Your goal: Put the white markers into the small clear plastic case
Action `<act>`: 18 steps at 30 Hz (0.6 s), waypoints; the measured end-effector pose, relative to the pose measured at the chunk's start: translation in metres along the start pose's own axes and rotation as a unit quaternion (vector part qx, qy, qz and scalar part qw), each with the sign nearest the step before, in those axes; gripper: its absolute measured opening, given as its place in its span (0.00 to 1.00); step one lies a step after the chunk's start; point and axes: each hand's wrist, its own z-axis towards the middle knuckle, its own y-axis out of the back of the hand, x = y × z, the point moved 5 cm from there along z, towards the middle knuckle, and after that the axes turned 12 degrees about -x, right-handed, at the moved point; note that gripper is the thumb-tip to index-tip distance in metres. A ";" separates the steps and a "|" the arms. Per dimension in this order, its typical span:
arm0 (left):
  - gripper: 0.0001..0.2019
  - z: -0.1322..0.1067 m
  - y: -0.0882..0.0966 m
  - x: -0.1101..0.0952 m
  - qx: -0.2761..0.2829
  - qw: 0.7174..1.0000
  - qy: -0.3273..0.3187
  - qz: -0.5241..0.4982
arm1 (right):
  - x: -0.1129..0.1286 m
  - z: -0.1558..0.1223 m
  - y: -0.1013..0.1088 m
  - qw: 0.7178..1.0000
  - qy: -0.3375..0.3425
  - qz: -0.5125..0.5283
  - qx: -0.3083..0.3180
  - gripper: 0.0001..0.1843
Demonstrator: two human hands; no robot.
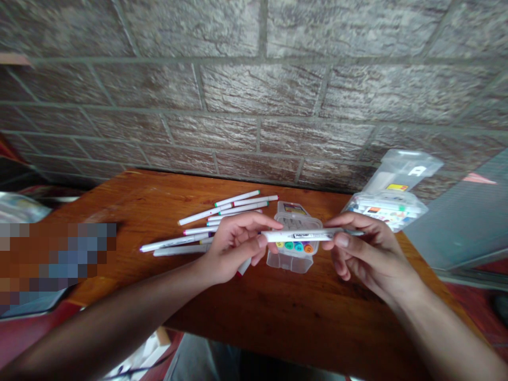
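the fingers of the left hand (236, 248) and right hand (371, 254) pinched opposite ends of a slim white marker with black lettering (289, 235), which crossed in front of a small open clear plastic box (289, 263). yellow, green, blue and orange round ends (289, 246) showed inside it. another clear plastic box (426, 161) held blurred contents; loose white pens (204, 214) lay on the brown wooden worktop (278, 317).
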 end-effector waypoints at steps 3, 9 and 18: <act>0.12 0.000 0.000 0.000 -0.004 1.000 -0.001 -0.001 | 0.000 0.000 -0.001 1.000 -0.002 0.003 0.001 0.12; 0.12 -0.001 0.000 0.000 -0.002 1.000 -0.004 0.005 | 0.000 0.000 0.000 1.000 -0.003 0.001 0.002 0.12; 0.11 0.000 0.000 0.001 0.000 1.000 -0.001 -0.002 | -0.001 0.001 0.000 1.000 0.001 0.005 0.003 0.12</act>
